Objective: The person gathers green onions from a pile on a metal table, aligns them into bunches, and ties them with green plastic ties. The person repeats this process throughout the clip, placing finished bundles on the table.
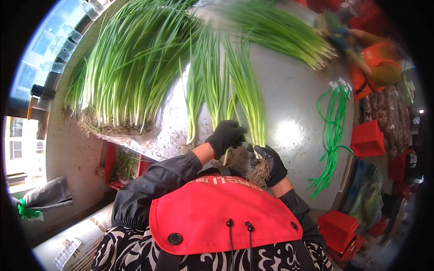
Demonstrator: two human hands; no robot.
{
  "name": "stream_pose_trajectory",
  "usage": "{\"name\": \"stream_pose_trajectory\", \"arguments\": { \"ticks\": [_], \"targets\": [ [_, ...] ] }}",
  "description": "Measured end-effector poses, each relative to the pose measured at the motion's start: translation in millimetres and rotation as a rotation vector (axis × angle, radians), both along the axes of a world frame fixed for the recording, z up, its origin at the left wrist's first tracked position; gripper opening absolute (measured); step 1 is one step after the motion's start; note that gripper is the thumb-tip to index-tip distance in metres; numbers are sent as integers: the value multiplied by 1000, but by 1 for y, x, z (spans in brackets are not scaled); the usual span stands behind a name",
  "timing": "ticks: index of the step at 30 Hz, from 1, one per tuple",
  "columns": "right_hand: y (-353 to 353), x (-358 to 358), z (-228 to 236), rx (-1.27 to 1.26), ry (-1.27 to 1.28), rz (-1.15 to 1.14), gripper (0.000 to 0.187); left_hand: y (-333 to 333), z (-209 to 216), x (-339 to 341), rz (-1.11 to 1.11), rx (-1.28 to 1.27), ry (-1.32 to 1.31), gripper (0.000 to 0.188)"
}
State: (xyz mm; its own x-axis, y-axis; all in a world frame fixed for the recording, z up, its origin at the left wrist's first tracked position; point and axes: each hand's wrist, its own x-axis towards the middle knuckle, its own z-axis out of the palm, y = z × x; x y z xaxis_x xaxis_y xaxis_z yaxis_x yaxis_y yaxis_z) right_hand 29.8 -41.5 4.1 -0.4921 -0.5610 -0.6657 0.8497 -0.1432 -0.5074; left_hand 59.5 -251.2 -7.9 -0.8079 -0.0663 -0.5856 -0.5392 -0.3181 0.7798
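Observation:
A bunch of spring onions (254, 106) lies on the metal table, leaves pointing away from me and roots (260, 173) toward me. My right hand (273, 166), in a black glove, is closed round its white lower end, just above the roots. Just left of it, my left hand (227, 137), also black-gloved, has its fingers curled in against the stalks; what they pinch, if anything, is hidden. Two smaller bunches lie further left: one middle bunch (214, 86), its base partly behind my left hand, and a thin bunch (193, 101).
A big heap of spring onions (122, 86) with soil-caked roots fills the table's left. Another pile (289, 34) lies at the far right, near a co-worker in an orange vest (379, 56). Green ties (334, 131) lie on the right side. Red crates (337, 230) stand beyond the right edge.

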Motion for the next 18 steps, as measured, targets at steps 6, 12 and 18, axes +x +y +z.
{"name": "stream_pose_trajectory", "arguments": {
  "ticks": [6,12,18],
  "targets": [
    [0,-4,-4,-14,22,100,24,-3,-1,13,-293,-1151,204,37],
    [-2,-4,-13,-20,-7,59,24,2,4,5,-318,-1594,864,19],
    [-5,-4,7,-10,192,165,26,17,-6,21,-498,-863,465,14]
  ]
}}
